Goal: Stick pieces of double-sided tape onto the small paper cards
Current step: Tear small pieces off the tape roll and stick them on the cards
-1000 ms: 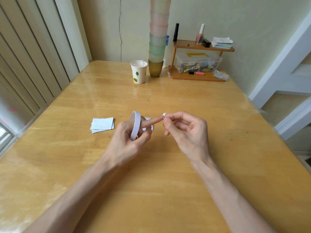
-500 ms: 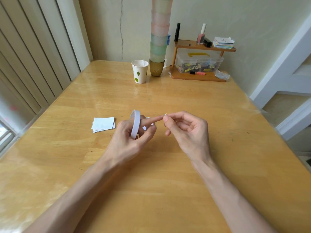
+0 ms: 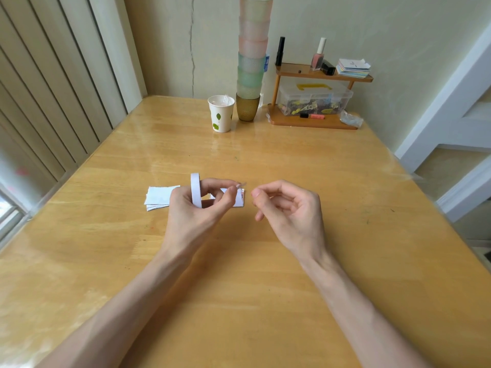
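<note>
Pulling apart is what my 2 hands have just done. Half a second ago my right hand [image 3: 289, 211] was pinching at the tip of my left forefinger, and now it sits off to the right with a clear gap between them. I take that to mean the short piece of tape is free of the roll and ready to go down, though it is too small and pale for me to be sure. A faint, see-through scrap [image 3: 241, 185] seems to cling to the tip of my left forefinger. Whether it is the tape piece or its backing I cannot tell.

My left hand [image 3: 196, 216] grips the tape roll [image 3: 195, 192], which stands on edge with my fingers curled about it, forefinger and thumb reaching out to the right. My right hand is loosely curled, thumb near forefinger, and I see nothing held between them.

1 small card [image 3: 240, 200] lies flat on the tabletop [image 3: 239, 288] just under my left fingertips, partly hidden by them, in the space between the 2 hands. The fingertip with the scrap hovers over the card's far edge, apart from it as far as I can judge. The stack of cards [image 3: 159, 197] lies to the left of the roll, its right end hidden behind my left hand. The next move, I judge, is to press the piece down onto that 1 card.
</note>
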### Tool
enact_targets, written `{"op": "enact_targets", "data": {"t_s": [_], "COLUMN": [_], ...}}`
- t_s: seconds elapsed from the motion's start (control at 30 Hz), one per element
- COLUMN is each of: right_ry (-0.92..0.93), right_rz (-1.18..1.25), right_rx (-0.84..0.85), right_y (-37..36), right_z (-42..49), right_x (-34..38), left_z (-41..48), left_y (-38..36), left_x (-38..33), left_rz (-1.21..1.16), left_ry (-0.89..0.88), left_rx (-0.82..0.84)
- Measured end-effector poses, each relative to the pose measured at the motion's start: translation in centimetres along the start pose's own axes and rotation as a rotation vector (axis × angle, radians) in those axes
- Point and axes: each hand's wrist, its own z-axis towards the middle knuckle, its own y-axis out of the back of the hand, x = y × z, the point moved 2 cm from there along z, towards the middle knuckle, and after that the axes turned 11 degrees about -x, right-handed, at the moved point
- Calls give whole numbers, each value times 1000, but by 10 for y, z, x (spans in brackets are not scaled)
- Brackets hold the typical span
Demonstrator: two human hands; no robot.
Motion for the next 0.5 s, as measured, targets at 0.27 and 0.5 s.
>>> {"op": "enact_targets", "data": {"t_s": [0.27,0.5], "right_ry": [-9,-19], "right_rz": [23,48], "right_rx": [-30,-30], "right_y": [2,3], "right_z": [0,2], "right_x": [2,4], "left_z": [-5,-6], "left_y": [-3,-3], "left_x": [-3,-3], "left_rz": [-17,-20], "left_ry": [-83,-122], "left_rx": [195,224]}}
